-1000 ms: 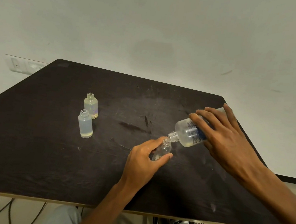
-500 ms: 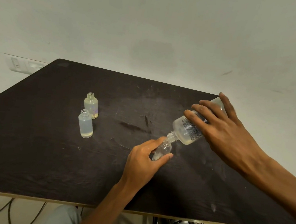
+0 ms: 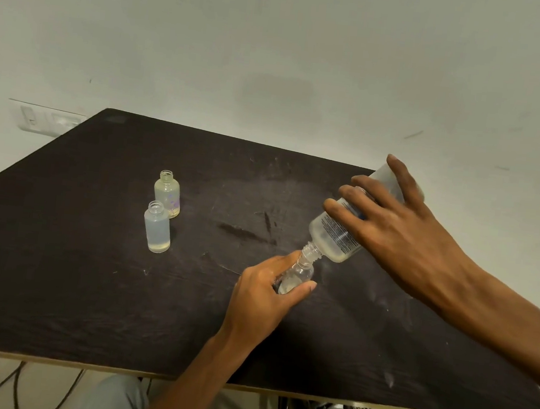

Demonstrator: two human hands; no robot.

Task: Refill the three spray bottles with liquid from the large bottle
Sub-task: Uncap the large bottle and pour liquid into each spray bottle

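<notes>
On the dark wooden desk (image 3: 55, 265), the left hand (image 3: 262, 298) grips a small clear plastic spray bottle (image 3: 296, 278) upright, well inside the near edge. The right hand (image 3: 399, 231) holds the large translucent labelled bottle (image 3: 335, 238) tilted, neck down-left into that bottle's mouth. Two uncapped small bottles (image 3: 158, 227) stand well left of it, with bare desk between.

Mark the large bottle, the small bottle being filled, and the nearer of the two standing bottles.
large bottle (image 3: 333, 236): head view, on its printed label near the shoulder.
small bottle being filled (image 3: 296, 278): head view, on its clear body between the fingers.
nearer standing bottle (image 3: 157, 230): head view, on the middle of its body.
</notes>
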